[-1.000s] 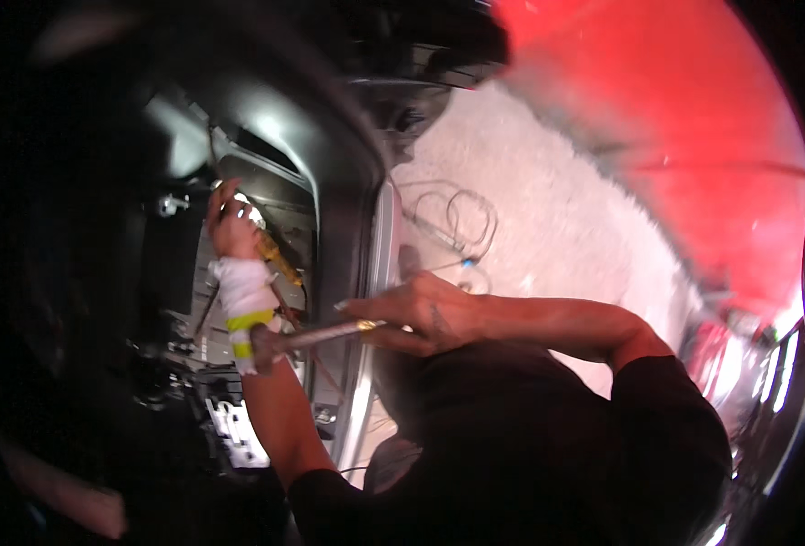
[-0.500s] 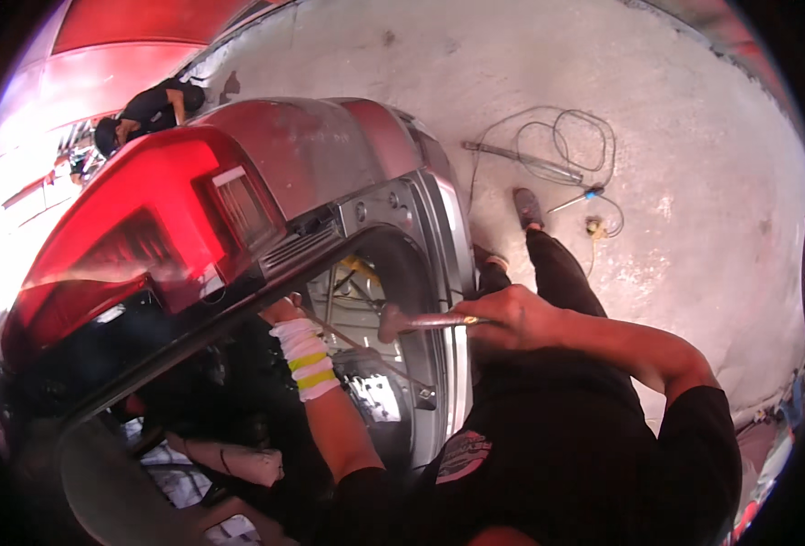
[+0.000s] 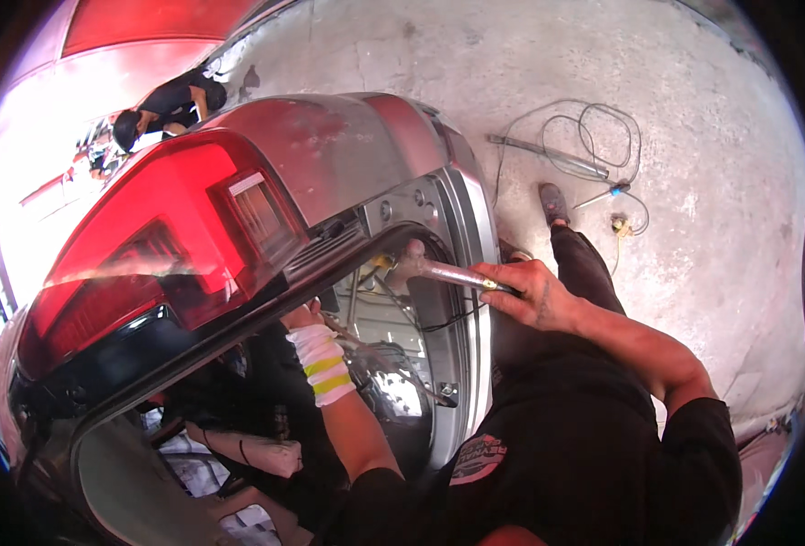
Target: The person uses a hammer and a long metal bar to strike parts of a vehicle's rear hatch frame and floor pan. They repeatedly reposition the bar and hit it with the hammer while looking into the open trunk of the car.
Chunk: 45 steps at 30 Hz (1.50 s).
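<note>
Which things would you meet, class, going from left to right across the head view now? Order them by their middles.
Red tail light → left hand → hammer → right hand, gripping the hammer's handle → small yellow fitting on the floor.

I'm looking down through the head camera at a pale grey concrete floor (image 3: 721, 227), scuffed and blotchy. On it I see a thin dark hose (image 3: 639, 146) lying in loose loops, with a long metal bar (image 3: 548, 156) lying across them. Just below I make out a slim rod (image 3: 595, 197) with a blue collar (image 3: 617, 189), and near it a yellowish fitting (image 3: 621, 227). A dark shoe (image 3: 553, 202) rests left of these.
</note>
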Each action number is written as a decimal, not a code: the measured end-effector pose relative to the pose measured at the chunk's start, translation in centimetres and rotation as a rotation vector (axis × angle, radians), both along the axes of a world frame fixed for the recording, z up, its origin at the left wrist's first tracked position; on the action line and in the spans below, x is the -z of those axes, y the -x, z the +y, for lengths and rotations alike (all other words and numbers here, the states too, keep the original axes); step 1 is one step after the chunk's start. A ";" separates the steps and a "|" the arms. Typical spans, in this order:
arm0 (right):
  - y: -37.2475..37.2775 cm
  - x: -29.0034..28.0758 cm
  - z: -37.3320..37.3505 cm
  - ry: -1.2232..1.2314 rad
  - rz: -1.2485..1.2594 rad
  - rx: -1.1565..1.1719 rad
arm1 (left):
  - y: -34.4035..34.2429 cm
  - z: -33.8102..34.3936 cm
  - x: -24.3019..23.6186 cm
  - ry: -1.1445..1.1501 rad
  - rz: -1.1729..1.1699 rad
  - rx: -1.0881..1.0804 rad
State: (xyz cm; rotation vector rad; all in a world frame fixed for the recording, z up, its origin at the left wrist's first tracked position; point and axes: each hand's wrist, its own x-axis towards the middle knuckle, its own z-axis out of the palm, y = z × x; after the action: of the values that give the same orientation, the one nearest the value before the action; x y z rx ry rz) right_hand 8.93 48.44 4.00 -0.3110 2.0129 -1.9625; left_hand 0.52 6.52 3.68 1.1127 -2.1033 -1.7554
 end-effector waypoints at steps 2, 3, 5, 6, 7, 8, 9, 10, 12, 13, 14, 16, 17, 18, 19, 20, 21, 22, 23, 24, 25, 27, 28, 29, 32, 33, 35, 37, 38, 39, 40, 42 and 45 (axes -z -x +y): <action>-0.1 -0.1 -0.2 0.009 -0.037 0.012 | -0.2 -0.3 -0.3 -0.041 -0.001 0.014; -0.2 0.0 -0.3 0.006 -0.038 0.030 | -0.2 -0.3 -0.5 -0.084 -0.009 0.022; -0.5 0.3 -0.3 0.004 -0.039 0.053 | -0.2 -0.2 -0.6 -0.124 -0.018 0.034; -0.8 0.6 -0.3 0.032 -0.069 0.114 | -0.4 -0.2 -0.6 -0.113 -0.018 0.052; -1.0 0.9 -0.3 0.060 -0.099 0.174 | -0.4 -0.1 -0.7 -0.102 -0.018 0.070; -0.9 1.2 -0.5 0.064 -0.100 0.178 | -0.4 -0.2 -0.7 -0.098 -0.019 0.074; -0.8 1.4 -0.8 0.054 -0.194 0.235 | -0.4 -0.4 -0.6 -0.102 -0.024 0.094; -0.6 1.7 -1.2 0.045 -0.289 0.291 | -0.5 -0.7 -0.5 -0.106 -0.029 0.114; 1.2 2.4 -2.2 0.026 -0.242 0.367 | -0.9 -1.7 -0.7 -0.201 -0.010 0.131; 2.5 2.6 -2.6 0.061 -0.267 0.405 | -0.9 -2.2 -0.7 -0.303 0.012 0.144; 3.8 2.8 -3.0 0.093 -0.293 0.444 | -0.6 -1.4 -0.8 -0.298 0.006 0.148; 6.8 2.0 -2.7 0.166 -0.296 0.420 | 0.0 0.4 -1.1 0.023 -0.125 0.097; 8.1 1.7 -2.5 0.236 -0.290 0.391 | -0.1 0.0 -1.2 0.033 -0.129 0.098; 9.1 1.9 -2.6 0.247 -0.297 0.391 | -0.5 -0.8 -1.3 0.000 -0.108 0.129; 10.0 2.1 -2.7 0.235 -0.217 0.401 | -0.8 -1.5 -1.3 -0.033 -0.086 0.160; 10.6 2.2 -2.8 0.222 -0.136 0.409 | -0.8 -1.6 -1.3 -0.025 -0.091 0.159; 10.9 2.0 -3.2 0.229 -0.141 0.408 | -0.9 -1.8 -1.3 0.015 -0.103 0.152; 11.3 1.8 -3.5 0.220 -0.108 0.446 | -1.0 -1.9 -1.4 0.055 -0.114 0.145; 11.5 1.7 -3.6 0.209 -0.075 0.484 | -0.9 -1.5 -1.5 0.062 -0.117 0.144; 11.7 1.9 -3.5 0.211 -0.079 0.485 | -0.6 -0.3 -1.4 0.125 -0.129 0.117; 12.1 2.3 -3.3 0.168 -0.104 0.412 | -0.4 0.8 -1.6 0.188 -0.141 0.090; 12.5 2.5 -2.7 0.122 -0.132 0.344 | 0.2 3.9 -3.2 0.239 -0.275 0.104; 12.6 2.2 -2.1 0.132 -0.166 0.347 | 0.4 4.6 -3.5 0.288 -0.407 0.114; 12.6 1.7 -2.0 0.153 -0.196 0.345 | 0.1 3.5 -3.2 0.296 -0.405 0.109; 12.3 2.3 -3.7 0.055 -0.023 0.410 | -0.7 0.2 -1.4 0.222 -0.128 0.189; 12.5 2.4 -3.3 0.057 -0.024 0.411 | -0.8 0.1 -1.3 0.168 -0.120 0.181; 13.0 2.2 -2.2 0.074 -0.188 0.277 | -0.8 -0.3 -1.2 0.119 -0.109 0.174; 13.1 2.0 -3.0 0.138 -0.140 0.374 | -0.9 -0.8 -1.0 0.056 -0.103 0.189; 13.0 2.0 -3.3 0.195 -0.096 0.468 | -1.0 -0.6 -0.9 0.061 -0.103 0.188; 13.1 2.0 -3.1 0.200 -0.096 0.466 | -1.1 -0.4 -0.6 0.101 -0.073 0.173; 13.3 1.9 -2.6 0.153 -0.125 0.389 | -1.2 -0.3 -0.5 0.141 -0.043 0.158; 13.8 1.4 -1.9 0.112 -0.155 0.310 | -1.4 -0.4 -0.8 0.145 -0.045 0.205; 14.2 1.0 -1.6 0.168 -0.210 0.316 | -1.6 -0.8 -0.4 0.190 -0.042 0.274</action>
State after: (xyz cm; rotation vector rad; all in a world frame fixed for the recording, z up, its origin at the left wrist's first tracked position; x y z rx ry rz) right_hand -5.26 46.87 2.99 0.1845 1.8568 -2.2493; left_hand 2.12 5.71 4.08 0.8521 -2.4870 -1.6034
